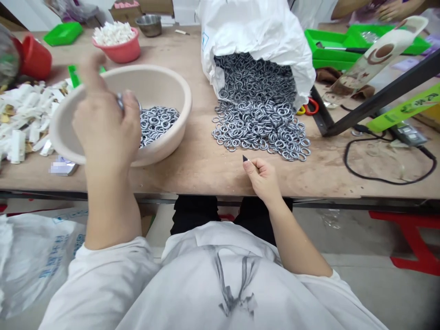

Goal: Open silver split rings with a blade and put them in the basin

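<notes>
My left hand point(106, 114) is over the beige basin point(187, 98), blurred by motion. Its index finger points up, and a grey metal ring point(120, 101) shows between thumb and palm; whether more are held is hidden. Inside the basin lie many loose grey metal rings point(158, 121). Near the table's front edge, my right hand point(263, 178) is closed around a small dark pointed tool point(244, 158); only its tip sticks out past the thumb. Just beyond that hand, a heap of the same rings point(261, 128) spills from the mouth of a white woven sack point(254, 27).
White plastic pieces point(27, 119) are piled left of the basin. Behind stand a pink bowl point(125, 50) of white parts and a metal bowl point(149, 25). To the right are a dark metal frame point(378, 96), a black cable point(347, 160) and green trays point(326, 41). Another person's hand point(395, 10) shows at top right.
</notes>
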### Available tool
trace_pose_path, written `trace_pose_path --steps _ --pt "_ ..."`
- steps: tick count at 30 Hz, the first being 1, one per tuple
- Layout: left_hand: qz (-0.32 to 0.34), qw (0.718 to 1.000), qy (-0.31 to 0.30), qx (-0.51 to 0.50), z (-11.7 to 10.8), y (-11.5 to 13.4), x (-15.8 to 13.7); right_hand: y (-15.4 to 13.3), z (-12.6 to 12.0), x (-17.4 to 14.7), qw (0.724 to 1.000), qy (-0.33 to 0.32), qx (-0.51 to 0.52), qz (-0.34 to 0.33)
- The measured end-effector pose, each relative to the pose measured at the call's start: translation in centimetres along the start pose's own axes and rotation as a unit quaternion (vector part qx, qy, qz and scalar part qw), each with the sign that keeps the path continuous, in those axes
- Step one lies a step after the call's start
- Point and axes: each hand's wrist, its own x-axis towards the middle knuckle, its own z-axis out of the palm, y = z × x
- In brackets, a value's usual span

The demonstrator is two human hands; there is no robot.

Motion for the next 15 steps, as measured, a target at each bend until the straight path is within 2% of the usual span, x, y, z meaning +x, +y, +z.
trace_pose_path --steps 1,3,4,5,6,8,10,11,12,13,15 --pt "-0.006 0.995 -0.065 0.081 0.2 -0.5 0.7 0.2 -0.3 0.1 1.0 0.005 -0.006 0.0" --pt "-0.018 0.971 -0.17 0.169 0.6 -1.0 1.3 0.6 -1.3 0.4 0.999 0.026 -0.026 -0.004" --pt "-0.009 0.963 -0.202 0.18 0.8 -1.1 1.3 0.9 -1.8 0.5 0.998 0.042 -0.037 -0.006" --pt "0.001 0.963 -0.208 0.172 0.8 -1.0 1.2 1.1 -2.4 0.6 0.997 0.059 -0.045 -0.007" --pt "0.011 0.969 -0.194 0.151 0.9 -0.8 1.0 1.3 -2.9 0.6 0.996 0.074 -0.05 -0.008" --pt "0.031 0.989 -0.119 0.077 0.9 0.4 0.4 1.6 -3.6 0.7 0.995 0.091 -0.044 -0.005" --pt "0.067 0.996 -0.044 -0.026 1.3 2.8 -0.4 1.9 -3.9 0.7 0.996 0.088 -0.031 -0.009" --pt "0.099 0.992 -0.029 -0.075 2.0 4.4 -0.9 2.0 -3.8 0.6 0.996 0.081 -0.026 -0.016" --pt "0.141 0.979 -0.071 -0.127 2.9 6.1 -1.2 2.1 -3.7 0.6 0.997 0.073 -0.023 -0.024" --pt "0.178 0.96 -0.145 -0.159 4.2 7.8 -1.5 2.2 -3.6 0.6 0.997 0.065 -0.022 -0.03" --pt "0.225 0.925 -0.254 -0.17 7.8 10.6 -1.4 2.5 -3.3 0.6 0.998 0.057 -0.021 -0.031"
